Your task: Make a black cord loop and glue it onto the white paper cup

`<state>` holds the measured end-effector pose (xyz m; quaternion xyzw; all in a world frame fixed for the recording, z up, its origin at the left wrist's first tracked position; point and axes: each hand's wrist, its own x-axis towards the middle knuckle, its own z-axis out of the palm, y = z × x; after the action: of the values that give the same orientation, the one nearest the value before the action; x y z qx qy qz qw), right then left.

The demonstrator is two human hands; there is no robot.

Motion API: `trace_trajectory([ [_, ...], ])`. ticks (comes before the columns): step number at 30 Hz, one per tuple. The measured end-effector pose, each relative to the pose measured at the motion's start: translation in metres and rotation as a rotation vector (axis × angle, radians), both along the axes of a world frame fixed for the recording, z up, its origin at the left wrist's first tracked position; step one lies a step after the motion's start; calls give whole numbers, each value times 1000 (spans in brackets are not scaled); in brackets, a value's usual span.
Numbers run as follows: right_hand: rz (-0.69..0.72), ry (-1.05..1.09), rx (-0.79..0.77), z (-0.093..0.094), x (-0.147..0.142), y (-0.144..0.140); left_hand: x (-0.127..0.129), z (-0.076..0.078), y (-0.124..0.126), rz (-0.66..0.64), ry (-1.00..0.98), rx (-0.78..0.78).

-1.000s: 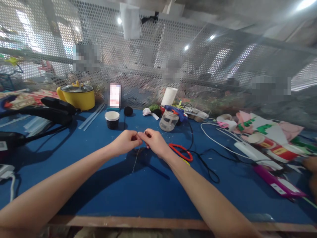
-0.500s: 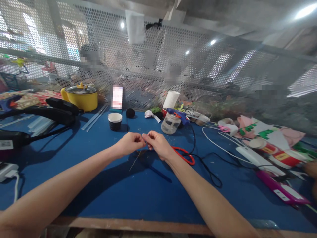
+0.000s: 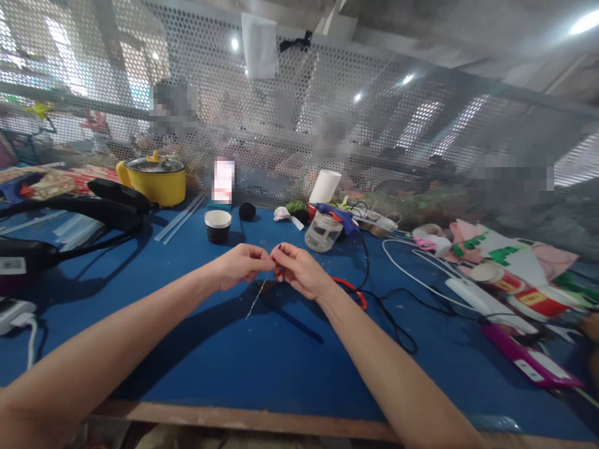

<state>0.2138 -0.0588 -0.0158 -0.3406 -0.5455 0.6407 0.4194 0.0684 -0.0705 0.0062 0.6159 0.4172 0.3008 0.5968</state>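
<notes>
Over the middle of the blue table, my left hand [image 3: 241, 266] and my right hand [image 3: 302, 272] meet at the fingertips, both closed in a pinch. A thin, pale twisted strand [image 3: 255, 301], wire or thread, hangs below the meeting point, its upper end hidden by the fingers. A tiny dark bit shows at my right fingertips, too small to name. Under the hands lies a dark narrow stick-like thing [image 3: 299, 327]. Just beyond my left hand stands a black cup with a white rim [image 3: 218, 227], beside a ball of black yarn [image 3: 247, 211].
A clear jar [image 3: 322, 233] with a blue glue gun [image 3: 337, 216] across it stands behind my right hand. Cables and a red ring [image 3: 352, 288] lie to the right, near a purple power strip [image 3: 528, 355]. A yellow pot [image 3: 161, 184] and black lamp-like arm [image 3: 107, 209] are left.
My hands stay pinched together, with the fingers slightly shifted. The hanging strand now shows brighter and visibly twisted. The view has tilted a little.
</notes>
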Motion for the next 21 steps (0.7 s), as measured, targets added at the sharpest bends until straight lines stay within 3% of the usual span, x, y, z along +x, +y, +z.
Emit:
trace_trajectory([
  [3,3,-14,-15,1,2,2,-2,1,1,-36,-13,1],
  [9,-84,-59,12,1,1,2,-6,4,4,-51,171,246],
  [13,-86,-106,72,0,2,3,-6,2,6,-18,248,403],
  [21,-117,-222,194,-3,3,6,-4,1,6,57,426,553],
])
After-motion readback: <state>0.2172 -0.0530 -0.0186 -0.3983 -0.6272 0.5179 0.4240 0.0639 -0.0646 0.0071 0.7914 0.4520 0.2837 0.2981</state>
